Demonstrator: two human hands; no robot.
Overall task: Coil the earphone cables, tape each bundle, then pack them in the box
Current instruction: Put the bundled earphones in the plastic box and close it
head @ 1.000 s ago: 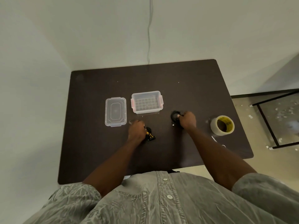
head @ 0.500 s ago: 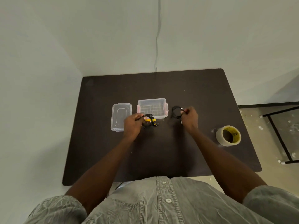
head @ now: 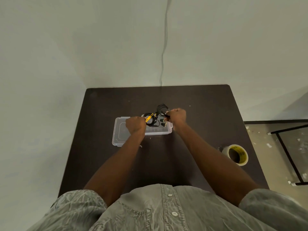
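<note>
Both fists are curled tight, each pinching a coiled earphone bundle and holding it up over the open box. His left hand [head: 135,125] grips the black-and-yellow bundle [head: 150,120] by its near-left edge, the coil hanging out to the right of the knuckles with a yellow band across it. His right hand [head: 176,116] holds the all-black bundle [head: 161,108], whose loops arch up and away to the left of the fist, past the far rim of the box. Two dark earbud tips and a small gold plug dangle just below that hand, over the box's inside. The two bundles sit so close together that they seem to touch or overlap in the middle, though I cannot say for sure.

Under them stands the clear plastic box [head: 158,131], lid off, on the dark table [head: 200,104]; its ribbed floor shows through near the front wall. Whether any part of either coil reaches down into the box I cannot tell from where I stand. The clear lid [head: 119,135] lies flat just to the left of the box, touching or nearly touching it, with the left wrist passing over its right side.

Well off to the right, near the table's right edge, a roll of tape [head: 235,155] lies on its side, its yellow-printed core facing up. A thin grey cable [head: 164,47] runs down the pale wall behind the table. He wears a crinkled grey button shirt [head: 166,209] with short sleeves.
</note>
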